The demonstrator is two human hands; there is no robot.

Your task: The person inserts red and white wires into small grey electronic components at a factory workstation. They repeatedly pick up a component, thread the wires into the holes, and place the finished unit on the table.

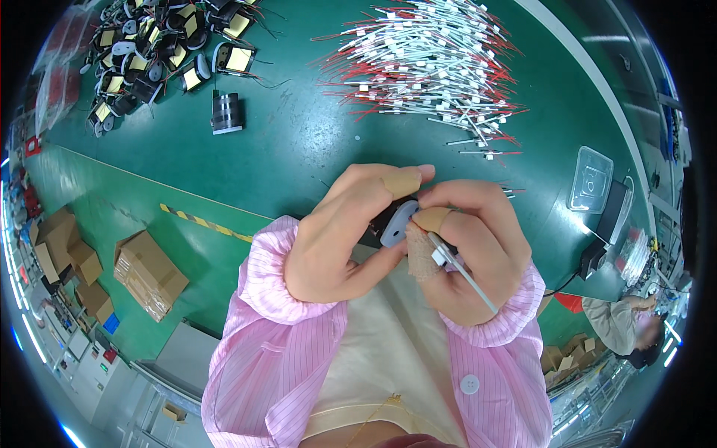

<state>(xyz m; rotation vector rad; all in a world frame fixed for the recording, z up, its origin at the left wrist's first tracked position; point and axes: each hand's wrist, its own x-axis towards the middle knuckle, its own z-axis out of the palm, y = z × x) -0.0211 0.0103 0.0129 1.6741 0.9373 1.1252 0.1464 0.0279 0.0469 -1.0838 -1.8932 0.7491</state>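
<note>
Clutching a grey part [400, 224], left hand [336, 233] faces right hand [482, 250], which clasps a white lead [475, 284]; yellow-patched parts [177, 56] lie beyond.

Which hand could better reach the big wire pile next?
Probably the right hand: it looks nearer the wire pile, though it holds a white wire. The left hand sits farther left, holding a grey part.

- I see two hands: one left hand [328, 235], one right hand [485, 250]
- One held black-and-grey part [397, 225]
- One white wire [476, 284] at the right hand
- One round black part [228, 113] standing alone
- One clear box [591, 179]
- Piled wires [441, 67]: too many to count
- Heaped black parts [146, 63]: too many
</note>
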